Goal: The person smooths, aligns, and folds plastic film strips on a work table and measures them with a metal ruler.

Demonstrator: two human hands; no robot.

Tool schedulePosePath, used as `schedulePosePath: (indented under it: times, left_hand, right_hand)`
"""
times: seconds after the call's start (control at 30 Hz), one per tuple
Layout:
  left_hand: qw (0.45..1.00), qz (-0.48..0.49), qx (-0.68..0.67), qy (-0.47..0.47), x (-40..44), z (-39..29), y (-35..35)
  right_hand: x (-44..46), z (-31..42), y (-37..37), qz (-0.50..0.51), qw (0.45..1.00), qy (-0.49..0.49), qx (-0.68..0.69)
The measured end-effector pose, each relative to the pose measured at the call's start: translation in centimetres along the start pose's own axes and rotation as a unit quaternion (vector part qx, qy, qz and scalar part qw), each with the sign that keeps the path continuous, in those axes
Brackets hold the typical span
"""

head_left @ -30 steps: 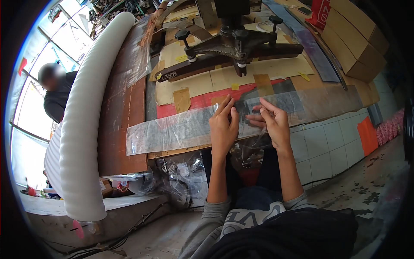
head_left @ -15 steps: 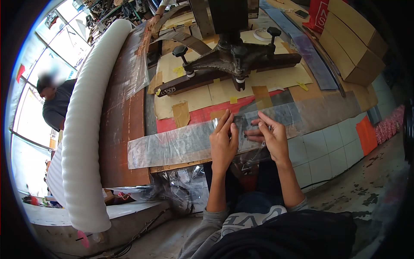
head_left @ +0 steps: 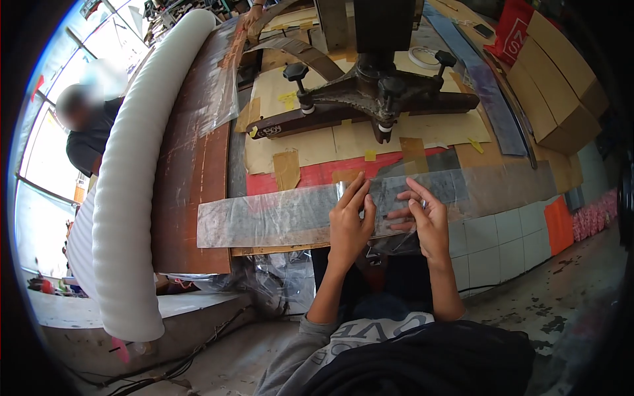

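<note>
My left hand (head_left: pixel 351 221) is raised over the front edge of the workbench, its index and middle fingers stretched up and the thumb alongside. Facing it, my right hand (head_left: pixel 429 221) has the index finger extended and the other fingers bent toward the left. Thin clear plastic film (head_left: pixel 395 247) shows as glints at both hands and hangs between them; its outline is hard to make out. Some right fingers look dimmed, as if seen through it. Beneath the hands lies a long translucent plastic strip (head_left: pixel 277 220) along the bench edge.
A black metal stand (head_left: pixel 376 92) with screw knobs rests on taped cardboard (head_left: pixel 317 142). At left is a white foam roll (head_left: pixel 135 165) beside a brown board (head_left: pixel 188 178). Cardboard boxes (head_left: pixel 551 86) stand at right. Another person (head_left: pixel 89 142) is beyond the roll; a separate hand (head_left: pixel 253 14) shows at the back.
The view has shifted slightly, so the bench and stand appear farther right. My hands keep nearly the same pose, with the right fingers spread a little more.
</note>
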State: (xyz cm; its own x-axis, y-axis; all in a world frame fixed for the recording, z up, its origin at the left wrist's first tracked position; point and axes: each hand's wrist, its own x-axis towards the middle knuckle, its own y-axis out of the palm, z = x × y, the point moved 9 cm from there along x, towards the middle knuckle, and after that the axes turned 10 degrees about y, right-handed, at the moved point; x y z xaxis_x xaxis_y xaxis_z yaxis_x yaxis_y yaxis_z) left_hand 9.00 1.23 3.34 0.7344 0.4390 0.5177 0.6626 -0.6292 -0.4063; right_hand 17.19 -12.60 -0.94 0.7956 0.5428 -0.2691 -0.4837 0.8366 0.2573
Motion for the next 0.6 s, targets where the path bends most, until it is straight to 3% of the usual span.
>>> schedulePosePath:
  times: [0.43,0.6]
  left_hand:
    - [0.999,0.008,0.029,-0.014,0.1,-0.4,0.1]
    - [0.999,-0.013,0.043,0.021,0.1,-0.6,-0.2]
  right_hand:
    - [0.2,0.0,-0.4,0.060,0.997,0.041,-0.003]
    - [0.4,-0.4,-0.1,0.077,0.997,0.030,-0.005]
